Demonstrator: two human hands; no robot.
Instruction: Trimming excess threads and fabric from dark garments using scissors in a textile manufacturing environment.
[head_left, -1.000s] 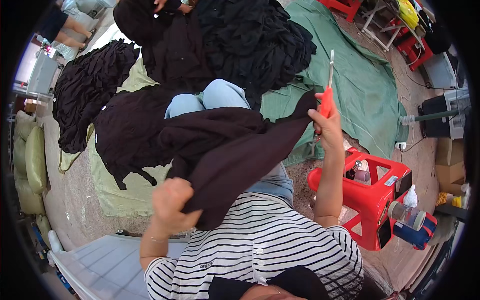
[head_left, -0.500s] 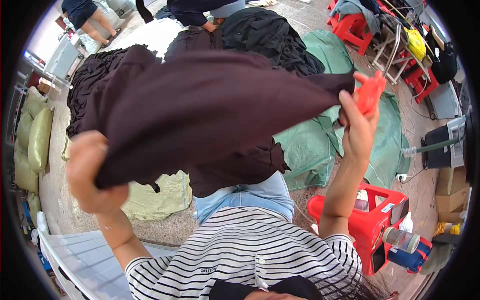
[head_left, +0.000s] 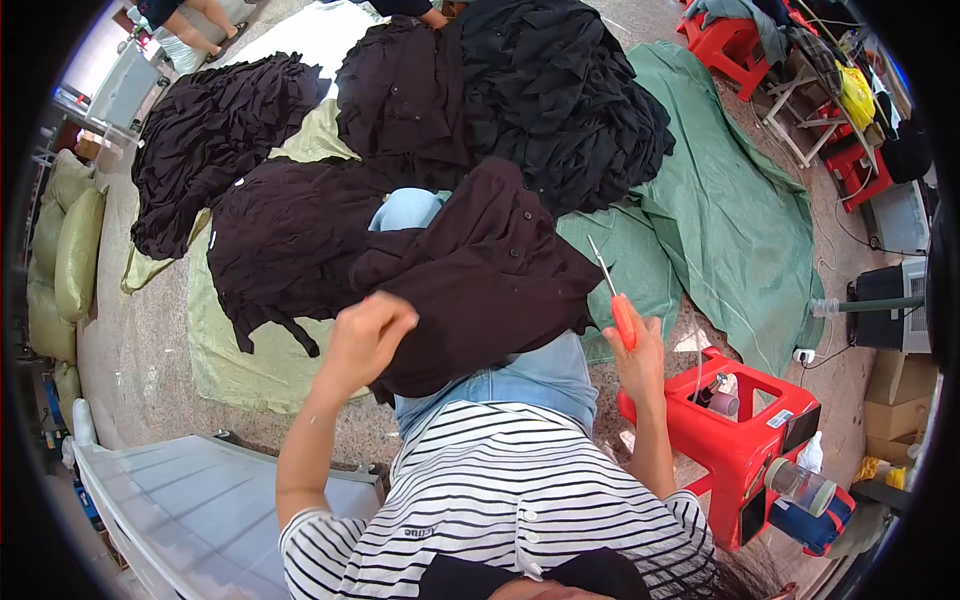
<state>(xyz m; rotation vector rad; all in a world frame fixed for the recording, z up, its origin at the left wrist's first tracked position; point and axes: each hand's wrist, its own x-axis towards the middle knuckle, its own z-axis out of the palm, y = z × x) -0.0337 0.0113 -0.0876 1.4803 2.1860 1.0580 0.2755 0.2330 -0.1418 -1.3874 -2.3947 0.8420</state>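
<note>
A dark maroon buttoned garment (head_left: 490, 265) is spread across my lap, over light blue jeans (head_left: 545, 370). My left hand (head_left: 368, 338) is over the garment's left side, fingers curled and slightly blurred; what they hold, if anything, is hidden. To the right, my right hand (head_left: 640, 362) is closed around orange-handled scissors (head_left: 622, 318), whose thin metal blades point up and away. Just beyond the lap, on the left, lies a pile of similar maroon garments (head_left: 290, 235).
More maroon garments (head_left: 225, 140) lie at far left, another stack (head_left: 405, 100) at far centre, and a black heap (head_left: 565, 110) beside it. Green sheeting (head_left: 715, 220) covers floor on the right. A red stool (head_left: 690, 425) stands at right, a white panel (head_left: 225, 500) at lower left.
The garment held up and stretched between both hands now lies on my lap. Both hands have come down and inward; the right has let go of the cloth, and its scissors now point outward.
</note>
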